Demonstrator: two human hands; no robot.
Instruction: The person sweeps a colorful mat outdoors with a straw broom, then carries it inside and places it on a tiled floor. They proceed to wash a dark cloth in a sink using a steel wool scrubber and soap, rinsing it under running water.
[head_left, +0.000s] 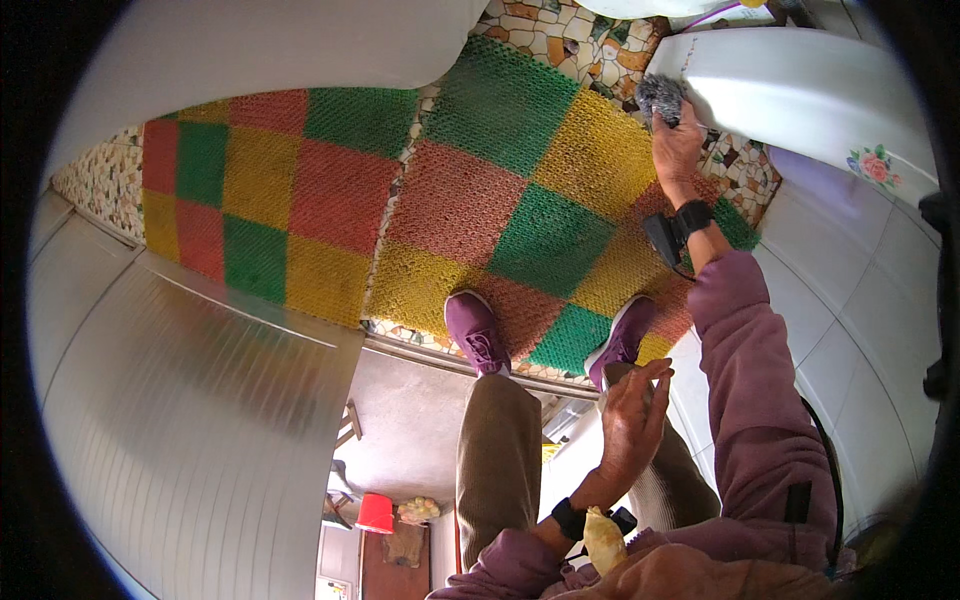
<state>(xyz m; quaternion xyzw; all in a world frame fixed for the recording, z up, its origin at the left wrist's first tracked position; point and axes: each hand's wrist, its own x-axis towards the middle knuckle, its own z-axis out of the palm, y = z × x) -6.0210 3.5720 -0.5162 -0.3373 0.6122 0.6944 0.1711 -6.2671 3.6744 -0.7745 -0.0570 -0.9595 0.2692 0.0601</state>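
Note:
A grey steel-wool scrubber (660, 97) is in my right hand (677, 146), at the edge of a glossy white ceramic sink pedestal (795, 90) with a rose decal. My fingers wrap its near side; its contact with the pedestal is hard to tell. My left hand (636, 420) hovers in front of my right leg with its fingers extended, and nothing shows in it. Black straps with small devices circle both wrists. A pale yellow crumpled thing (604, 541) shows beside my left wrist; what it is, I cannot tell.
Red, green and yellow plastic mats (510, 195) cover the stone-mosaic floor under my purple shoes (476, 330). A large smooth white surface (247, 52) bulges in at upper left. A ribbed translucent door panel (202, 420) stands at left. Behind me are a doorway and a red bucket (374, 513).

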